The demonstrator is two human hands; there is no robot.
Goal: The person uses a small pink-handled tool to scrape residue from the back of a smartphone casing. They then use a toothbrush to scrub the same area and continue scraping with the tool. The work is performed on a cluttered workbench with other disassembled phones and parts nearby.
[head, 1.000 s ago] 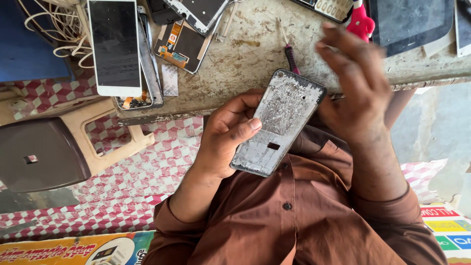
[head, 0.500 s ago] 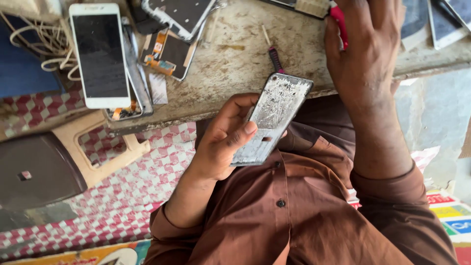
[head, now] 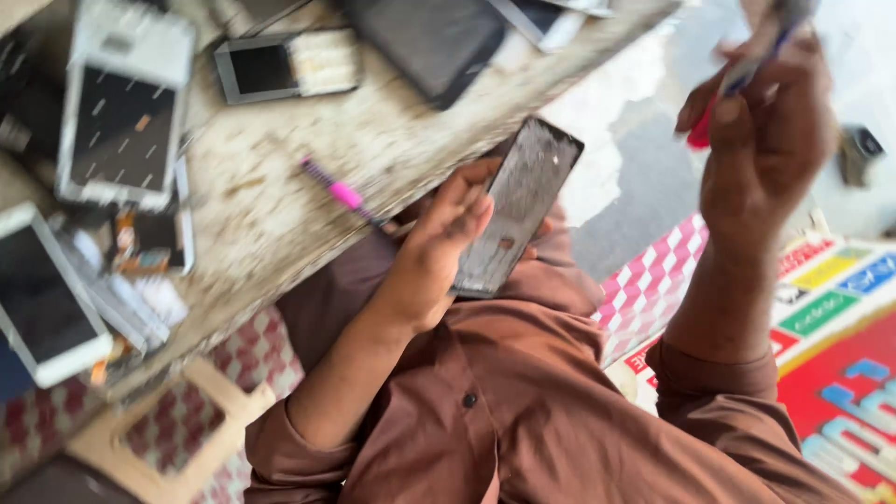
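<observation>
Head view, tilted and motion-blurred. Filling the upper left and centre: worn stone workbench (head: 271, 215), edge running diagonally from lower left to upper right. Across the bottom: brown shirt (head: 523, 411), sleeves rolled at both forearms. At lower right: colourful printed mat (head: 840, 373) beside a pink-and-white checked cloth (head: 653, 285). At lower left: tan plastic stool (head: 168, 439). On the bench, far left: white smartphone (head: 42, 299), dark screen up; above it, white-framed phone display (head: 126, 117); at top centre, dark tablet-like slab (head: 434, 37); left of that, small open phone body (head: 285, 65). Centre frame: left hand (head: 439, 252), gripping a dusty, scratched phone back panel (head: 518, 205) just off the bench edge, above the lap, tilted with its top toward upper right; thumb pressed across the near face, other fingers wrapped behind and mostly hidden. Upper right: right hand (head: 765, 140), raised well apart from the panel, fingers curled together and pinching a red-handled tool (head: 714, 117), tip blurred, kind unclear. On the bench beside the left hand: pink-handled screwdriver (head: 341, 193), lying flat, untouched.
</observation>
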